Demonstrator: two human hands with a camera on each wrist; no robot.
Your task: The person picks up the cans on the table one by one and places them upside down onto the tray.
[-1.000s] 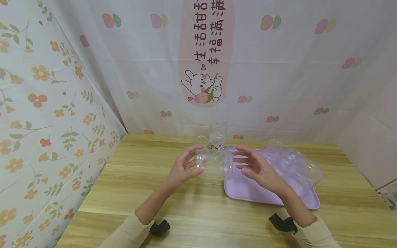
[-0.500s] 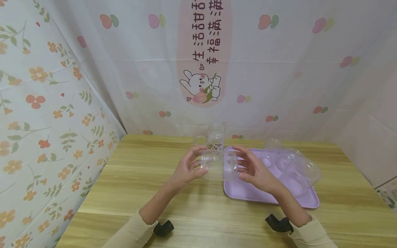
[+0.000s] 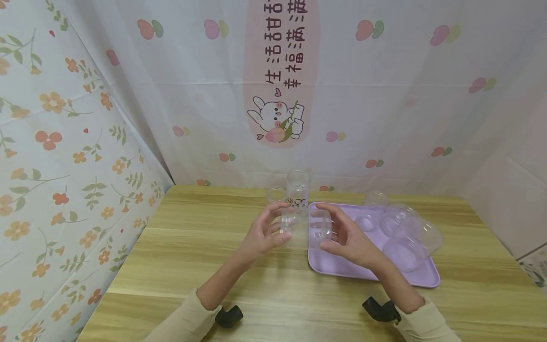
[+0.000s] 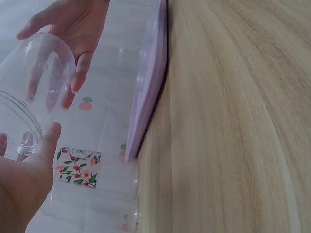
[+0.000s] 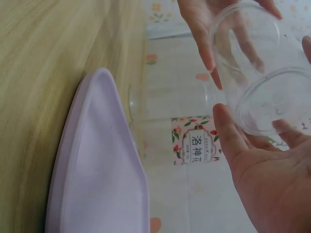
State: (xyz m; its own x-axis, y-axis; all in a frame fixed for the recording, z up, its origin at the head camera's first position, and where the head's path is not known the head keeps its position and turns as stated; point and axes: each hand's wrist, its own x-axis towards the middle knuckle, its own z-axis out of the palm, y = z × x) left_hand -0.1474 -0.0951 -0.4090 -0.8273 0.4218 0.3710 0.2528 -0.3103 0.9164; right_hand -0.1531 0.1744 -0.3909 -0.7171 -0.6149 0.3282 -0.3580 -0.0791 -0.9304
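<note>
A clear plastic jar (image 3: 297, 232) is held on its side above the table, in front of the body. My left hand (image 3: 264, 233) grips its left end, where a threaded neck (image 4: 19, 116) shows in the left wrist view. At the other end my right hand (image 3: 353, 241) holds the jar around its round base (image 5: 277, 104). Through the clear wall, fingers of both hands show. Behind the held jar stands an upright clear jar (image 3: 298, 183) with a floral label (image 5: 195, 141). A smaller clear round container (image 3: 277, 194) is beside it on the left.
A lilac tray (image 3: 331, 267) lies on the wooden table (image 3: 205, 256), right of centre, partly beneath the right forearm. Several clear containers (image 3: 416, 237) rest on it, overlapping. A patterned curtain (image 3: 384, 104) hangs behind the table, and a floral one (image 3: 64, 156) at left.
My right hand, apart from the jar's base a second ago, has moved left and now grips it. The left hand and the jar have shifted slightly right.
</note>
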